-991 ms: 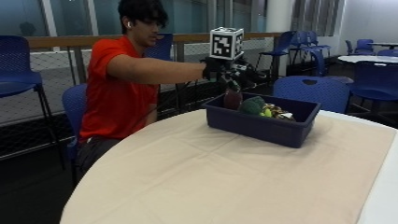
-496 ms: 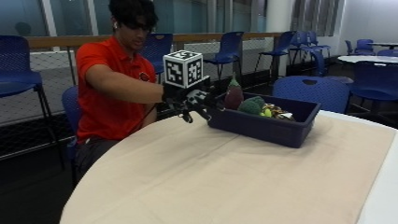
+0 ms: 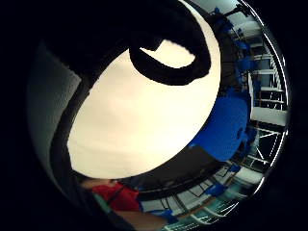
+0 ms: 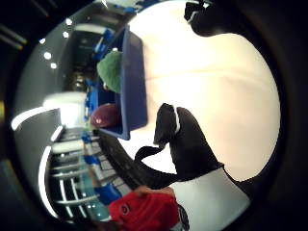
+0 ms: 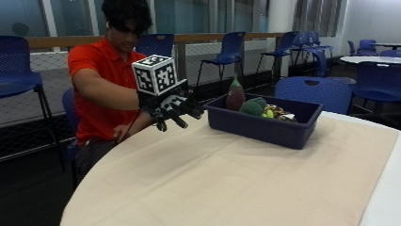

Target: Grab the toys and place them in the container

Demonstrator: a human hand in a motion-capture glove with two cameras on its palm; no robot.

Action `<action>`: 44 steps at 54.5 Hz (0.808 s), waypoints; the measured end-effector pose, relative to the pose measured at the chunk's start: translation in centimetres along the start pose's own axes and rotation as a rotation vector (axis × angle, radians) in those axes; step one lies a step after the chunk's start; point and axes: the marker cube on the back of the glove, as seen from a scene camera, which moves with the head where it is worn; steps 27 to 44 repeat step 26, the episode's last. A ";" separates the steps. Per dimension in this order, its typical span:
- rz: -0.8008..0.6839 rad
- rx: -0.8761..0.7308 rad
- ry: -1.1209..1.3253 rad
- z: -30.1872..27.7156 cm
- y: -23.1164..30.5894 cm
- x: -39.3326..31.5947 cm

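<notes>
Toys: a dark red eggplant-shaped toy (image 5: pixel 236 95), a green toy (image 5: pixel 253 106) and smaller pieces lie inside the container.
Container: blue bin (image 5: pixel 263 126) on the table (image 5: pixel 219 183), toward its far side.
Right hand (image 5: pixel 170 107): gloved, raised above the table just beside the container, fingers spread and loosely extended, holding nothing.
Table: covered in beige cloth.
</notes>
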 end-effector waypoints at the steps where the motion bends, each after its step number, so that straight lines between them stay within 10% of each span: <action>1: 0.003 0.004 -0.003 -0.1 0.1 0.1; 44: 0.073 0.031 -0.014 -1.1 2.4 2.5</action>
